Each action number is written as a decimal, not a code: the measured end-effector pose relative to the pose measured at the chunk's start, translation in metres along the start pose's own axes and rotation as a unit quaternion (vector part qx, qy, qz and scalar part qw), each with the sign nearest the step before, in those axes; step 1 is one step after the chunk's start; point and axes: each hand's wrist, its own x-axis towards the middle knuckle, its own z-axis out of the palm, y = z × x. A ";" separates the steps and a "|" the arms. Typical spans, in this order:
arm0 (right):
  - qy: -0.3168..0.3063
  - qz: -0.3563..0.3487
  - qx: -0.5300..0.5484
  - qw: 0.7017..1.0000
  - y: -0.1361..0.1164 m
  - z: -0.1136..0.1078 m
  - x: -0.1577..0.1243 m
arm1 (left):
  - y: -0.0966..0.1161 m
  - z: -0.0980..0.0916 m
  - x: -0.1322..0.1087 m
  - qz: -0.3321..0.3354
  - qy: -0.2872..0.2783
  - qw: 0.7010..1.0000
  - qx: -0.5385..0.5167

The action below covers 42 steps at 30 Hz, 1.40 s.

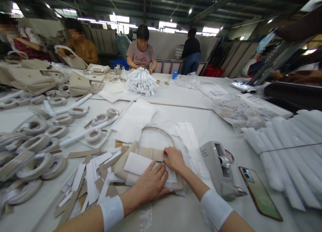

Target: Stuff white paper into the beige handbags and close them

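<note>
A beige bag lies on the table in front of me, its thin handle arching away from me. Across the bag rests a white sheet. My left hand lies flat over the sheet's near right part, fingers spread. At the right end of the bag's flap, my right hand has its fingers curled and pinched together; what lies between the fingertips is too small to make out. Clear plastic shows under the bag's right side.
Strips of card and rolled straps cover the left. To the right are a tape dispenser, a phone and a bundle of white foam rolls. Across the table, a person handles white rolls.
</note>
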 end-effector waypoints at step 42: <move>0.037 -0.135 0.085 0.986 0.010 0.010 -0.024 | 0.004 0.012 -0.004 -0.010 0.001 0.997 0.080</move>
